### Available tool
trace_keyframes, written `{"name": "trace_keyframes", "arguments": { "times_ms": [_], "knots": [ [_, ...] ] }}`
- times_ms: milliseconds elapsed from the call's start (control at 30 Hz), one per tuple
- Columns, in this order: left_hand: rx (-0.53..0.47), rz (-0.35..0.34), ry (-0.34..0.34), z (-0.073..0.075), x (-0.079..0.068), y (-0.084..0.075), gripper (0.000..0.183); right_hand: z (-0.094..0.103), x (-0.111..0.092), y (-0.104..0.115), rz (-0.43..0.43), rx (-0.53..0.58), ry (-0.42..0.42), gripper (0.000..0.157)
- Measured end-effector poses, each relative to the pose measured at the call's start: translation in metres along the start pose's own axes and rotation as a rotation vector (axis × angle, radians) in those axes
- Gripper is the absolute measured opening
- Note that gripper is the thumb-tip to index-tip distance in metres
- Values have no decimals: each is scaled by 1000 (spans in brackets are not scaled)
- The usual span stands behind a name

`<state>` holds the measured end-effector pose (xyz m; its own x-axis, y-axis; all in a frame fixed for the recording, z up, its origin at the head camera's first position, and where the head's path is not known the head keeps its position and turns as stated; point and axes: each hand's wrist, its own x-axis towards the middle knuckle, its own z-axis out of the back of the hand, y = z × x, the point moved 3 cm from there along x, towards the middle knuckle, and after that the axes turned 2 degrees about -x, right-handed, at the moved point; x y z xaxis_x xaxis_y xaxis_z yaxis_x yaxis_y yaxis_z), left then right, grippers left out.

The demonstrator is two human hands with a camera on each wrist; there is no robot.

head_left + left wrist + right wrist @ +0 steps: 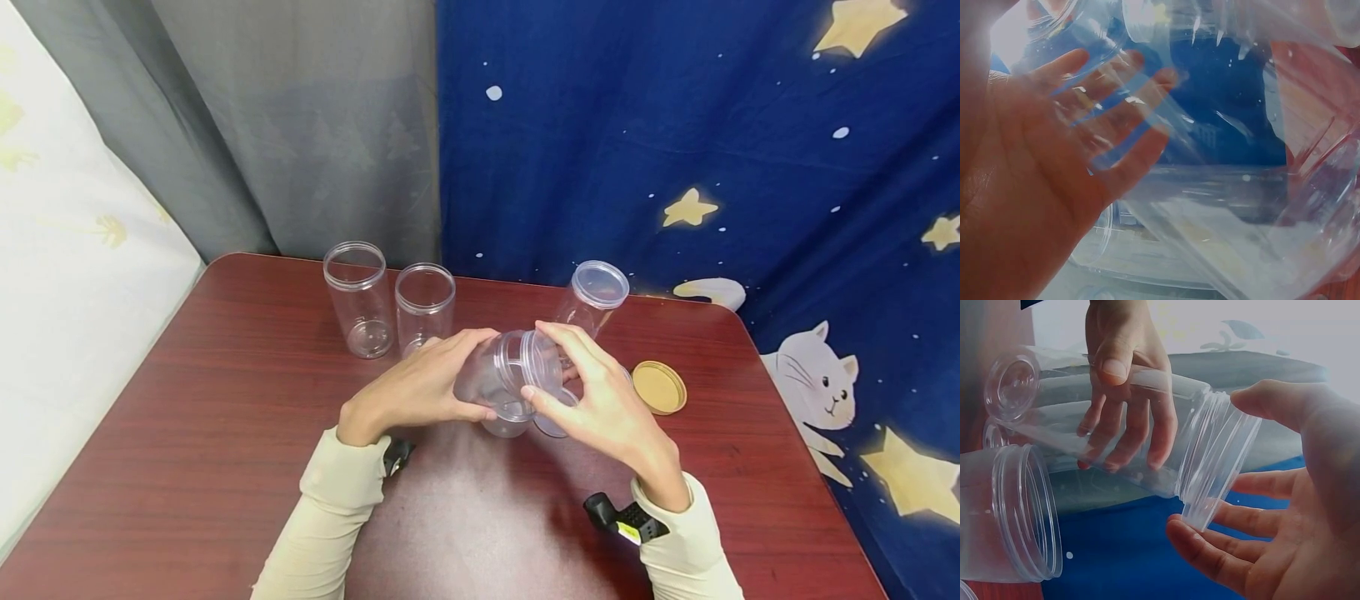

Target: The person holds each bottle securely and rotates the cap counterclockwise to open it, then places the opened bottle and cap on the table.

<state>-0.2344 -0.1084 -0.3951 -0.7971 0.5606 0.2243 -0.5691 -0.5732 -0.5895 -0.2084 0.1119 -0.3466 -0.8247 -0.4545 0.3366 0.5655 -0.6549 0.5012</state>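
A clear plastic jar point(480, 377) lies tilted between the two hands, its mouth turned toward the right. My left hand point(420, 383) grips its side, thumb on the near face; in the right wrist view the fingers show through the clear wall point(1147, 412). With thumb and fingers at its rim, my right hand point(607, 400) holds a clear lid point(1225, 459) at the jar's mouth. Seen from the left wrist, the left palm point(1035, 169) is close up, with the fingers spread along the clear plastic.
Two uncovered clear jars point(356, 304) point(425, 292) stand at the table's back left. Behind the right hand stands a taller jar with a translucent lid point(600, 283). A gold lid point(660, 387) and a clear lid point(553, 425) lie on the reddish table point(225, 417). Curtains hang behind.
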Motion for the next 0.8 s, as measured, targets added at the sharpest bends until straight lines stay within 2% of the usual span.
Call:
{"name": "trace_keyframes", "arguments": {
  "times_ms": [367, 800],
  "knots": [
    [-31, 27, -7, 2, -2, 6, 90, 0, 0, -5, -5, 50, -8, 73],
    [-35, 23, -19, 4, -2, 11, 90, 1, -2, -13, -43, 42, -6, 75]
  ]
}}
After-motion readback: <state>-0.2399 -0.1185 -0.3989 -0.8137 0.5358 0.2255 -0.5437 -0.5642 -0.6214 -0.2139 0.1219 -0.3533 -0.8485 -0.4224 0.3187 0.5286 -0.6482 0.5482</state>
